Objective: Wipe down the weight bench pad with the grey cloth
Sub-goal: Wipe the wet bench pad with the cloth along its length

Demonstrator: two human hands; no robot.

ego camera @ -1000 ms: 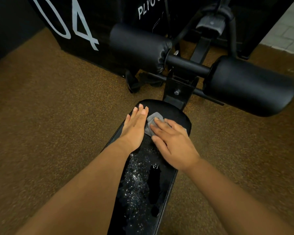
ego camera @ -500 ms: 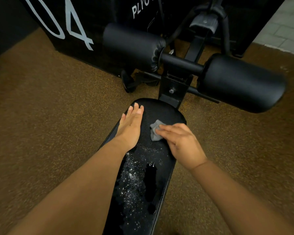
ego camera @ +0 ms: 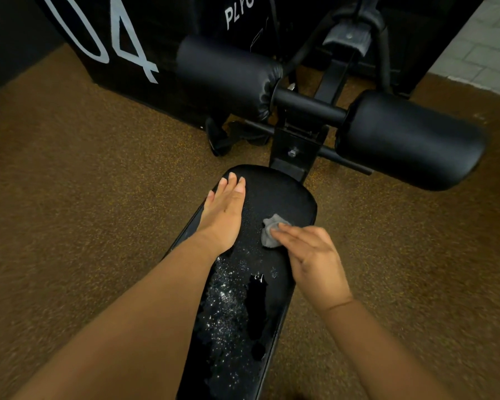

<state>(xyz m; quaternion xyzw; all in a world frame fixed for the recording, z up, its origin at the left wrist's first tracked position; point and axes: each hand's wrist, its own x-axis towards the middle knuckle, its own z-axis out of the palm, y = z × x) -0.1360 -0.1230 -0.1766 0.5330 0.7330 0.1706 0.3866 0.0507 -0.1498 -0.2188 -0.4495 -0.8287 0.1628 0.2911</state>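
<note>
The black bench pad [ego camera: 283, 194] runs from the bottom centre up to the middle of the view, and wet droplets glisten on its near half. A small crumpled grey cloth [ego camera: 270, 233] lies on the pad's right side. My right hand [ego camera: 312, 258] presses the cloth down with its fingers; most of the cloth is hidden under them. On the pad's left edge my left hand [ego camera: 224, 212] rests flat, fingers together and pointing away, holding nothing.
Two black foam rollers, one on the left [ego camera: 228, 73] and one on the right [ego camera: 410, 140], sit on a crossbar just beyond the pad's far end. A black plyo box [ego camera: 122, 39] with white digits stands behind. Brown speckled floor [ego camera: 70, 197] surrounds the bench.
My right hand has dragged the cloth toward me and to the right along the pad, bunching it smaller. My left hand has stayed flat on the left edge.
</note>
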